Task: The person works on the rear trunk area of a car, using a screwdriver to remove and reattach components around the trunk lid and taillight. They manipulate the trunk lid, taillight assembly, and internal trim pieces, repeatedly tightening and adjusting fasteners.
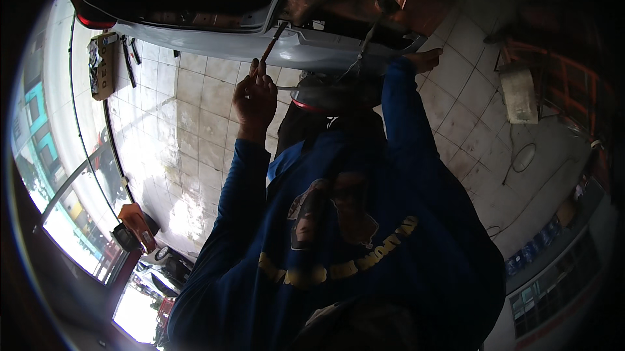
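Closed round a slim brown stick-like tool with a dark end [273, 39], my left hand [255, 100] is raised in front of the car; the tool's exact kind is unclear. Its dark end is at the edge of the grey body panel [228, 50]. My right hand [426, 60] reaches the right end of that panel with its fingers stretched out, and I see nothing in it. Between my arms, close to my legs, is a dark rounded part with a red edge [306, 106], possibly a lamp. Wiring [359, 58] hangs from the car's open body down toward it.
A cardboard box [103, 68] stands at the left on the tiled floor [189, 100], with dark bars [128, 61] beside it. At the right are a pale block-like object [519, 95], an orange metal frame [553, 68] and a loop of cable [523, 158]. Bottles [534, 247] line the lower right.
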Available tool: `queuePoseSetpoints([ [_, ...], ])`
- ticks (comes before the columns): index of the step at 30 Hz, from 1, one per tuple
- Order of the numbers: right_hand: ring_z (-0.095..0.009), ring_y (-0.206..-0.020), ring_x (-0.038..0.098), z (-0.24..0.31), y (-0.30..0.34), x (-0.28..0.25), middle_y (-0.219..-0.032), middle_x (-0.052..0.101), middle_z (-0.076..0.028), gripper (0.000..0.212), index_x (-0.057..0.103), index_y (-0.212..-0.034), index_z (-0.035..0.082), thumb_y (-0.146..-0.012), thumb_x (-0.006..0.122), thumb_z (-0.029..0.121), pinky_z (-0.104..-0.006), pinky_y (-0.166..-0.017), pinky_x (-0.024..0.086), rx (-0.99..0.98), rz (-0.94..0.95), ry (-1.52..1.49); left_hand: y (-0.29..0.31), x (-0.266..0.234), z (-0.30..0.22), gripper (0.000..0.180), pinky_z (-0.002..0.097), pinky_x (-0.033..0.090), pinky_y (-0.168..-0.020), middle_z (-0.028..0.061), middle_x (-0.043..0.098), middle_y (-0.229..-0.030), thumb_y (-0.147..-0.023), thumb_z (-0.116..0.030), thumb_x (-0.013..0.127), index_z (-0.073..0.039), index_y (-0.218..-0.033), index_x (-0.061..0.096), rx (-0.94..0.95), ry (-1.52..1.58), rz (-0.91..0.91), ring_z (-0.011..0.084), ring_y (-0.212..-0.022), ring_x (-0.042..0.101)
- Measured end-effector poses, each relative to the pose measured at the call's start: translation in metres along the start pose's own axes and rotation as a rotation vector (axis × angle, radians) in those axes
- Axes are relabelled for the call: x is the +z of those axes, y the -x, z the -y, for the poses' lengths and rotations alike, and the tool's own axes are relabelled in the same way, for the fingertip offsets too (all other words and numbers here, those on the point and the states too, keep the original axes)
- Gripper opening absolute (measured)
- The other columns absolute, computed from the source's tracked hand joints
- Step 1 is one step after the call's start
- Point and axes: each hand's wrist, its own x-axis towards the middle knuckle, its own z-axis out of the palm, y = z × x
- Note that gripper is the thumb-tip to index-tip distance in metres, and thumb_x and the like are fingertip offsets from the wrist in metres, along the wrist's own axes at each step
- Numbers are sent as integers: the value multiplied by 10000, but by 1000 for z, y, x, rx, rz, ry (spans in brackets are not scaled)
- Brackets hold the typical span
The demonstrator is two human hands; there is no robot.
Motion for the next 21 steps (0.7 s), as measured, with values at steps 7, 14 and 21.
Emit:
queuePoseSetpoints([
  [7, -350, -1059, 554, -22, -5, -49, -1176, 541, -217, 524, 572, -1134, -14, -994, 631, 487, -486, -946, 458, -651, 262, 171, 2, -4, 2, 528, 331, 499, -973, 78, 624, -1376, -982, -239, 516, -37, -1468, 480, 18, 41, -27, 180, -1073, 631],
  [14, -376, -1207, 503, -36, -100, -58, -1250, 491, -246, 683, 509, -1287, -35, -1045, 407, 595, -500, -1039, 438, -682, 235, 20, -15, 4, 10, 593, 367, 511, -978, 125, 624, -1375, -998, -335, 470, 16, -1476, 460, 40, 105, 62, 233, -1090, 640],
  [21, -466, -1257, 490, -4, -20, 10, -1295, 488, -309, 856, 493, -1374, -60, -1025, 288, 693, -566, -1072, 403, -117, 60, -9, -4, -6, 2, 541, 372, 523, -979, 135, 643, -1370, -1007, -254, 449, 29, -1468, 468, 45, 84, 13, 237, -1076, 657],
])
